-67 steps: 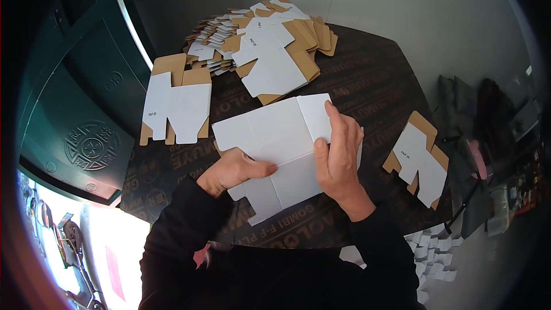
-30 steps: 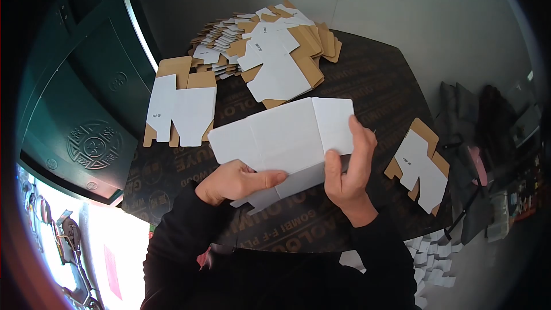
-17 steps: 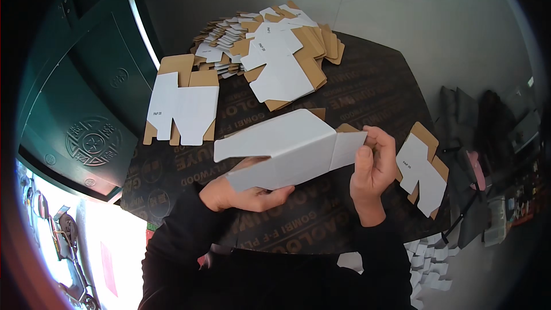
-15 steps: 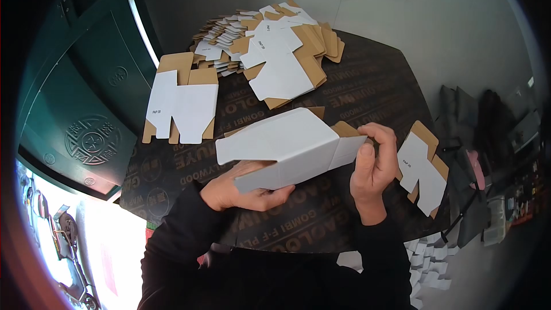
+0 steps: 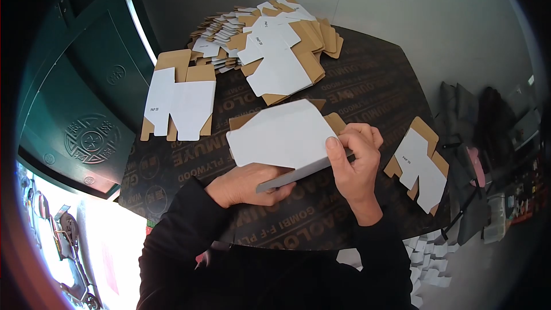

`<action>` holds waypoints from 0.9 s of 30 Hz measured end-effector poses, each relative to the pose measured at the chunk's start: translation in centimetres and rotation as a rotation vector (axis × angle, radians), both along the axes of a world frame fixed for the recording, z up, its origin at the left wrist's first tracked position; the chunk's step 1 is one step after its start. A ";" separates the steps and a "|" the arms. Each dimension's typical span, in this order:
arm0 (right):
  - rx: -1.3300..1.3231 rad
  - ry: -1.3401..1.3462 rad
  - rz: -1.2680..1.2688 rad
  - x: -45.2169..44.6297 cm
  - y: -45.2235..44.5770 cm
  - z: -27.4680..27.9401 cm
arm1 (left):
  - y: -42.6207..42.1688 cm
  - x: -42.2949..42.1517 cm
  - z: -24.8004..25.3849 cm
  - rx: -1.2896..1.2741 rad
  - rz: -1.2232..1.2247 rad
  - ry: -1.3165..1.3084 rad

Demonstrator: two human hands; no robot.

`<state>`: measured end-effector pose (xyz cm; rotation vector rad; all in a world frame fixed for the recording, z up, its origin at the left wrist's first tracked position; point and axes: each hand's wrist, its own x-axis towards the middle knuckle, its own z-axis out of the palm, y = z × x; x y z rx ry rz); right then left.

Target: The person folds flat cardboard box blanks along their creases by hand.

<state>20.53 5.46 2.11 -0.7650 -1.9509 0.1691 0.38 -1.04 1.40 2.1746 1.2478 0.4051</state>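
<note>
A partly folded white cardboard box [image 5: 281, 134] with brown inner flaps is held above the dark table. My left hand [image 5: 252, 186] grips it from below at its near left end, some fingers hidden inside or behind the white wall. At the box's right end, my right hand [image 5: 356, 158] is closed on the end flap, thumb on the near side and fingers curled over the top. A flat unfolded box [image 5: 192, 103] lies on the table at the left. Another flat box [image 5: 418, 163] rests at the right edge, beyond my right hand.
Several flattened boxes are heaped in a pile [image 5: 275, 51] at the table's far side. The dark printed table [image 5: 373, 92] has angled edges. A green door [image 5: 86, 97] stands at left. White cardboard pieces [image 5: 427, 261] lie on the floor at lower right.
My right hand has moved left and pushed the end flap inward against the box. The box has tilted so its top white panel faces me more.
</note>
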 end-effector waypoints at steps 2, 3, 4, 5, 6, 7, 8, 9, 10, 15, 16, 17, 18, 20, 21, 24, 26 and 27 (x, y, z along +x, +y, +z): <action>-0.089 0.052 -0.027 0.1 0.2 -0.3 | 0.3 -0.1 0.2 0.070 -0.017 -0.069; -0.134 0.078 -0.040 0.1 0.3 -0.5 | 0.4 -0.3 0.2 0.104 -0.025 -0.103; -0.179 0.104 -0.053 0.2 0.4 -0.7 | 0.4 -0.4 0.3 0.138 -0.033 -0.138; -0.180 0.104 -0.055 0.3 0.5 -0.8 | 0.5 -0.7 0.3 0.138 -0.035 -0.138; -0.230 0.130 -0.047 0.4 0.8 -1.0 | 0.6 -1.2 0.3 0.081 -0.048 -0.293; -0.281 0.157 -0.039 0.5 1.0 -1.2 | 0.7 -1.7 0.2 0.023 -0.062 -0.448; -0.332 0.182 -0.030 0.6 1.2 -1.3 | 0.7 -2.2 0.1 -0.036 -0.075 -0.602; -0.383 0.208 -0.019 0.6 1.3 -1.4 | 0.7 -2.4 -0.1 -0.095 -0.086 -0.757; -0.382 0.207 -0.018 0.5 1.2 -1.5 | 0.7 -2.4 -0.3 -0.093 -0.085 -0.758; -0.398 0.213 0.061 -0.3 0.7 -1.7 | 0.4 -1.3 -1.5 -0.584 0.143 -1.448; -0.349 0.183 0.051 -0.5 0.6 -1.7 | 0.4 -1.1 -1.3 -0.553 0.189 -1.378; -0.301 0.153 0.039 -0.6 0.5 -1.6 | 0.4 -0.8 -1.1 -0.522 0.234 -1.307; -0.254 0.122 0.027 -0.7 0.4 -1.6 | 0.4 -0.6 -0.9 -0.492 0.278 -1.235; -0.209 0.092 0.016 -0.8 0.4 -1.7 | 0.3 -0.3 -0.6 -0.464 0.322 -1.163; -0.167 0.041 -0.014 -0.7 0.4 -1.8 | 0.4 -0.2 -0.4 -0.477 0.347 -1.159; -0.042 -0.111 -0.107 -0.7 0.5 -2.2 | 0.4 -0.1 -0.1 -0.518 0.423 -1.141; -0.028 -0.129 -0.136 -1.1 0.2 -2.0 | 0.5 0.0 -0.3 -0.485 0.424 -1.112; -0.012 -0.147 -0.163 -1.4 -0.1 -1.8 | 0.5 0.0 -0.5 -0.449 0.427 -1.085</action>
